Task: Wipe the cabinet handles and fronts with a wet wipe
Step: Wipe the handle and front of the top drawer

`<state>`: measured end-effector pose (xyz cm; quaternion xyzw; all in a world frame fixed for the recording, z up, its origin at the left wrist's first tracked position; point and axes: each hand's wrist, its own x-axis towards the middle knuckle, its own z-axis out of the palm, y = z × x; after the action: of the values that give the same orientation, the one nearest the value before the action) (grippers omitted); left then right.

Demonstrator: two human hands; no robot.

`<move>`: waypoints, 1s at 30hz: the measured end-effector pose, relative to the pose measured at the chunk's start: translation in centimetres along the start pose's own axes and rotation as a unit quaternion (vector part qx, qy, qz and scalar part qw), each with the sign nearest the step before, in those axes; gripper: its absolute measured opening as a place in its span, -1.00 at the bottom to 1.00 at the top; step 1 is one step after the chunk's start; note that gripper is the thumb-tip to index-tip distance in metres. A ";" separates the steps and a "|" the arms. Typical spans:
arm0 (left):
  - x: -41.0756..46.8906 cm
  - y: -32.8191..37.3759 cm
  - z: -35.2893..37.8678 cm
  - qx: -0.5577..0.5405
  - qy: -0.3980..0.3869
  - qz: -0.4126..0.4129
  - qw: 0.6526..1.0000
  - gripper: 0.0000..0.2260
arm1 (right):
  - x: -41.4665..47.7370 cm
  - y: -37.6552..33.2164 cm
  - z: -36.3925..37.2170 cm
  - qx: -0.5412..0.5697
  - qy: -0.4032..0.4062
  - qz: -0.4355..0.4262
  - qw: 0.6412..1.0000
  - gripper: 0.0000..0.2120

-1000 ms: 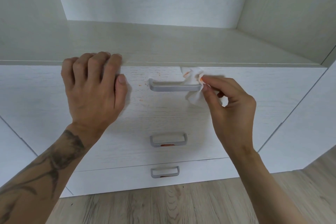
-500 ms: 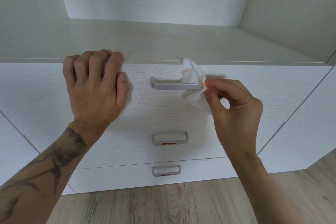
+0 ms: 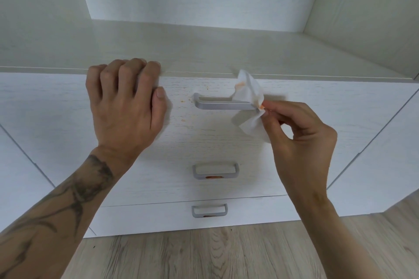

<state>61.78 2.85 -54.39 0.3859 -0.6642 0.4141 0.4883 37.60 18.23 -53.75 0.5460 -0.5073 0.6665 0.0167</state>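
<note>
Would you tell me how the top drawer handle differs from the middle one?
The top handle has the wet wipe at its right end, pinched by the right hand; the middle handle is untouched. The middle handle shows an orange smear on its lower bar; the top handle's bar looks clean. Both are grey bar pulls.

- The top handle, a grey horizontal bar, is mounted on the white wood-grain top drawer front; orange specks are scattered at its 9 o'clock.
- A white wet wipe, crumpled and stained orange, is draped over that handle's 3 o'clock end.
- At its 6 o'clock, a middle handle and a bottom handle are seen, both smeared orange underneath.
</note>
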 end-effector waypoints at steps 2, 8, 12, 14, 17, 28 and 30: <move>0.1 0.0 0.0 0.001 -0.002 0.002 1.000 -0.68 | 0.5 0.1 0.0 0.003 0.000 0.005 1.000 -0.70; 0.0 0.0 0.1 0.000 -0.002 0.000 1.000 -0.68 | -0.1 0.0 -0.5 -0.011 -0.008 0.002 1.000 -0.77; 0.1 -0.1 0.0 0.001 -0.006 0.000 1.000 -0.68 | 0.8 0.1 -0.5 -0.011 -0.009 -0.011 1.000 -0.79; 0.0 -0.1 0.0 0.001 -0.006 -0.001 1.000 -0.68 | 0.9 0.2 -0.2 -0.030 -0.027 -0.033 0.999 -0.82; 0.0 -0.1 0.0 0.003 -0.012 -0.001 1.000 -0.67 | 0.8 0.2 -0.5 -0.074 -0.031 -0.099 0.992 -0.81; -0.1 -0.1 0.0 -0.004 -0.017 -0.004 1.000 -0.65 | 1.2 -2.5 5.3 -0.146 -0.059 -0.255 0.954 -0.93; 0.0 -0.1 0.0 -0.007 -0.016 -0.003 1.000 -0.65 | 1.3 -2.9 6.3 -0.147 -0.068 -0.265 0.951 -0.93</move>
<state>61.89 2.84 -54.40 0.3910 -0.6738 0.4022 0.4810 43.19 14.57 -51.60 0.6961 -0.4370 0.5174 0.2385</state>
